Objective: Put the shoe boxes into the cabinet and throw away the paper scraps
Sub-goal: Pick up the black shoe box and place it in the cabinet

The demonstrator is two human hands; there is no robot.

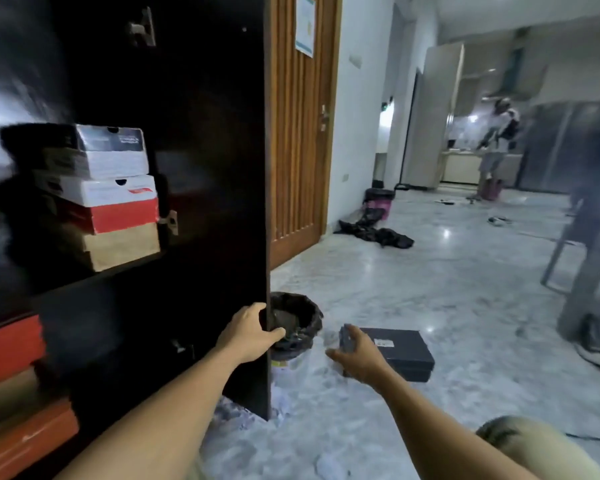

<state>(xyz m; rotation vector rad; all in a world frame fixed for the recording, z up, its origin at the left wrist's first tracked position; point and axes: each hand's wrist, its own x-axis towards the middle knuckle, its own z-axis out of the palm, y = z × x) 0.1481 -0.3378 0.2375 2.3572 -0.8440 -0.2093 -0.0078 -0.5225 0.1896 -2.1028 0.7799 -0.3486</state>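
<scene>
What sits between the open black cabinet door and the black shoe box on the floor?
Head view: a bag-lined waste bin stands between the black cabinet door and the black shoe box; the right hand is there too.

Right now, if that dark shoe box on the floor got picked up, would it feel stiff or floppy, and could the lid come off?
The dark shoe box probably feels stiff: its edges look straight and square. Its lid seems a separate piece sitting over the base, so lifting by the lid alone might pull it free. On the glossy floor it would likely slide easily if pushed.
</scene>
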